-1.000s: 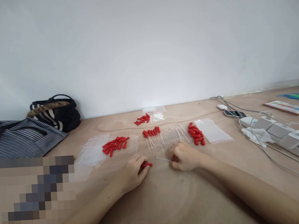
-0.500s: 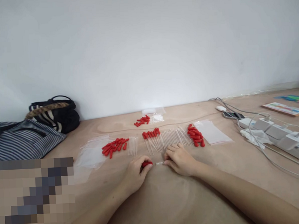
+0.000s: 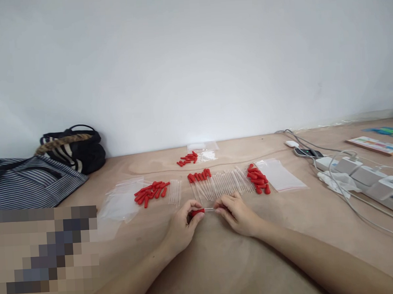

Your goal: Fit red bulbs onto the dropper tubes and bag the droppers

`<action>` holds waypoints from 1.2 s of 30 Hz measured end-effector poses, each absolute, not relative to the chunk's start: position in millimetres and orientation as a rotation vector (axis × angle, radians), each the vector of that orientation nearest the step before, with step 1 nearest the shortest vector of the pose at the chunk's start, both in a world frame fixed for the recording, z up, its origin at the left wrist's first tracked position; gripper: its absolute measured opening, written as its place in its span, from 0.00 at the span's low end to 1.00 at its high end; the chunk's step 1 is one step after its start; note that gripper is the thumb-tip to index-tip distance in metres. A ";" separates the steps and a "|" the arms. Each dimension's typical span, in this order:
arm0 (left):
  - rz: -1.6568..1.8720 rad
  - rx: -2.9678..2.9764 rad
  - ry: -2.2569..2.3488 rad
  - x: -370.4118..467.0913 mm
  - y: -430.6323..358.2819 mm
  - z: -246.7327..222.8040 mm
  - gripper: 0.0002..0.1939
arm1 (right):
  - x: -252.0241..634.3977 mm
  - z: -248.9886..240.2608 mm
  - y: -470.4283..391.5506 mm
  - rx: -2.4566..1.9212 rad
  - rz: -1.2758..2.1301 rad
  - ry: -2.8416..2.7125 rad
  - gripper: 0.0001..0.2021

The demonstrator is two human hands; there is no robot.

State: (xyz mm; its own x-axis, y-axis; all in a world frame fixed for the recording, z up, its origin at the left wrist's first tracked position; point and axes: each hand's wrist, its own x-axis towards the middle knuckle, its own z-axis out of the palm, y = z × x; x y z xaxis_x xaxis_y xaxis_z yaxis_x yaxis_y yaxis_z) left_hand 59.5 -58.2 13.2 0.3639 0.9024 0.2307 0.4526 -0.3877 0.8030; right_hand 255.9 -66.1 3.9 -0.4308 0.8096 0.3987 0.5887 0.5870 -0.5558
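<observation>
My left hand (image 3: 183,222) is closed on a red rubber dropper bulb (image 3: 197,212), its mouth facing right. A clear dropper tube (image 3: 209,209) is pinched in my right hand (image 3: 234,213); its left end meets the bulb's mouth, though I cannot tell how far in it sits. Just beyond my hands lies a row of clear tubes (image 3: 225,183). Several droppers with red bulbs fitted (image 3: 200,176) are at the row's left end. Loose red bulbs (image 3: 257,179) are heaped at its right end.
On the left are another red bulb heap (image 3: 151,192), a few tubes (image 3: 175,192) and plastic bags (image 3: 120,199). More bulbs (image 3: 187,158) lie near the wall. White bags (image 3: 282,175), a power strip with chargers (image 3: 365,173) and cables are on the right. A striped bag (image 3: 36,181) stands far left.
The gap between bulb and tube has closed: my hands have come together, and the tube's end now touches the bulb's mouth. The view has shifted slightly.
</observation>
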 end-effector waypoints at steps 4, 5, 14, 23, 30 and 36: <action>0.942 2.019 1.172 58.5 -58.4 10.1 0.04 | 251.6 3.3 -68.7 -1.115 0.451 -2.140 0.04; 0.944 2.028 1.181 58.2 -58.4 8.9 0.05 | 250.3 3.3 -69.8 -1.117 0.452 -2.127 0.04; 1.071 2.017 1.175 55.4 -57.7 -2.8 0.07 | 239.1 2.6 -77.0 -1.049 0.340 -2.058 0.06; 1.041 1.939 0.908 52.8 -56.1 -6.7 0.06 | 248.5 8.7 -74.0 -0.877 0.241 -2.187 0.04; 0.887 2.007 0.938 50.9 -56.3 -1.2 0.07 | 251.0 15.6 -68.2 -0.857 0.403 -2.269 0.06; 0.839 1.985 1.004 46.6 -55.1 1.0 0.07 | 251.0 17.8 -62.7 -0.905 0.552 -2.219 0.08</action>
